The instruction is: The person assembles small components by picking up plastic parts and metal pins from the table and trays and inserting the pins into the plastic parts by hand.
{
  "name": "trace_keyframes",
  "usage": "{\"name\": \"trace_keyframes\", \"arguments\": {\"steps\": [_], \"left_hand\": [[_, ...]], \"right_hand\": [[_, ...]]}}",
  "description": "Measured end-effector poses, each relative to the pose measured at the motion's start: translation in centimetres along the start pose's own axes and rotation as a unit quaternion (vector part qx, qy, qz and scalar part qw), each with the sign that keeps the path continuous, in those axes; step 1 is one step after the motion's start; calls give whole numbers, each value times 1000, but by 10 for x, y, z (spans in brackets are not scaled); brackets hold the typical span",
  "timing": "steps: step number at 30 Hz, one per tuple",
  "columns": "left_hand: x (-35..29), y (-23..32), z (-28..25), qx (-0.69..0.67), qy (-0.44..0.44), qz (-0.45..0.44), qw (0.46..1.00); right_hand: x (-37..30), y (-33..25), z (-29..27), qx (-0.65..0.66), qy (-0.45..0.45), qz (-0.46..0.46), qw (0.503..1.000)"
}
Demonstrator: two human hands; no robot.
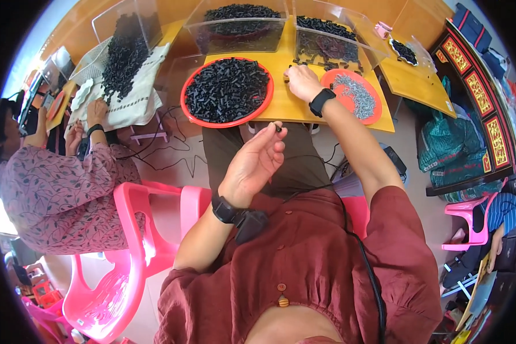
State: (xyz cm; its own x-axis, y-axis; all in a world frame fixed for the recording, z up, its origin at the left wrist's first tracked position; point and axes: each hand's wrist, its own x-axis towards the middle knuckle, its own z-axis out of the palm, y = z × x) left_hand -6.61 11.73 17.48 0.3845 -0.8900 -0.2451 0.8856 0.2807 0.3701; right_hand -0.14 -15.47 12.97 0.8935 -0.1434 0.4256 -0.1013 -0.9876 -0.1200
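Observation:
My left hand (254,157) is raised in front of my lap, palm turned up, its thumb and fingertips closed on a small black tube piece (278,129). Farther off, my right hand (304,83) reaches down to the yellow table (288,106), fingers bunched together; whether anything is between them is hidden. Loose black pieces (311,65) lie just beyond those fingers. Left of the right hand stands a round red tray (271,94) heaped with short black tubes (226,89). Beside the right wrist is another red tray (375,117) with silvery small metal parts (355,94).
Two clear bins (235,39) (341,46) of black pieces stand at the table's back. At left, a person (69,189) works by a cloth-covered table (146,103) with a black heap. Pink chairs (133,246) stand at left; a dark carved cabinet (470,86) is at right.

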Motion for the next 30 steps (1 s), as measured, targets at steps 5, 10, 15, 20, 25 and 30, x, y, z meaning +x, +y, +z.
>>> {"name": "trace_keyframes", "arguments": {"steps": [5,10,15,20,25,30], "left_hand": [[-2,0,-3,-12,0,-1,1000],[0,0,-2,-10,9,-8,1000],[-1,6,2,-9,16,20,1000],[-2,7,6,-31,3,44,999],[-15,2,23,-13,3,71,997],[-26,2,27,32,29,88,995]], "right_hand": [[9,-18,-4,-25,-45,-19,999],[11,-17,-11,-57,-23,-47,997],[-11,-41,-51,329,81,74,938],[-73,-99,-121,590,18,132,796],[-111,-129,-133,722,47,89,685],[-115,-133,-136,564,83,38,820]]}}
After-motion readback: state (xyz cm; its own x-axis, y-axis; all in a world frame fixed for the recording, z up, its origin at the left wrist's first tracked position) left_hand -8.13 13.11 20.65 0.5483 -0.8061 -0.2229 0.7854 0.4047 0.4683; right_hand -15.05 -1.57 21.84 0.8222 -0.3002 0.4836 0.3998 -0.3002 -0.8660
